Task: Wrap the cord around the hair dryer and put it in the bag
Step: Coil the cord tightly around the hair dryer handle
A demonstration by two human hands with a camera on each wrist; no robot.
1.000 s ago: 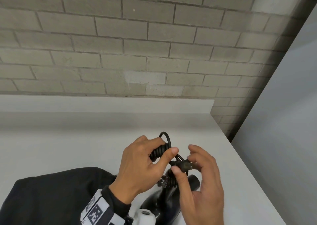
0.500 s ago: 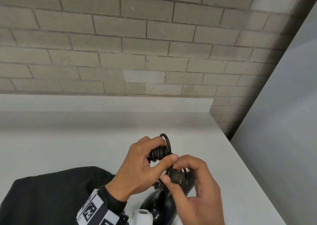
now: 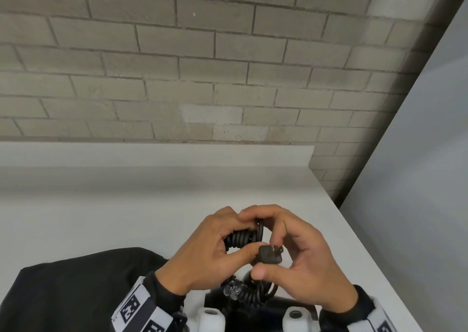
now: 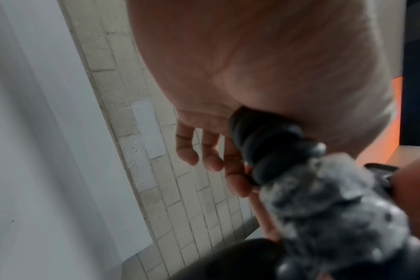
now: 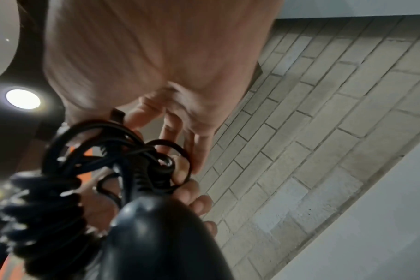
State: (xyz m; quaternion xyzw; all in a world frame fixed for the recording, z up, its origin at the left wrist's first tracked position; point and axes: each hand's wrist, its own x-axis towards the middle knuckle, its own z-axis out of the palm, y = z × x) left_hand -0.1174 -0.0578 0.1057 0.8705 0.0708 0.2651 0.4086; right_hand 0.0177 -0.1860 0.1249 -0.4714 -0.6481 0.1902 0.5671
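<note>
A black hair dryer (image 3: 255, 304) is held upright low in the head view, its body mostly hidden behind my hands. Its black cord (image 3: 233, 239) is wound in tight coils around the handle. My left hand (image 3: 244, 235) grips those coils between thumb and fingers. My right hand (image 3: 268, 262) pinches the black plug (image 3: 271, 253) just right of the coils, with its index finger curled over a cord loop. The right wrist view shows loose cord loops (image 5: 108, 144) above the dryer body (image 5: 156, 236). The black bag (image 3: 76, 288) lies on the table to the left.
The white table (image 3: 126, 217) meets a grey brick wall (image 3: 228, 65) at the back, with a raised white lip. A pale panel (image 3: 417, 179) stands past the table's right edge. A clear, faceted piece (image 3: 233, 290) sits on the cord below my left hand.
My right hand has lifted the plug up against the coils and curled its fingers over the cord loop. Both hands have drawn closer together. The left hand keeps its grip.
</note>
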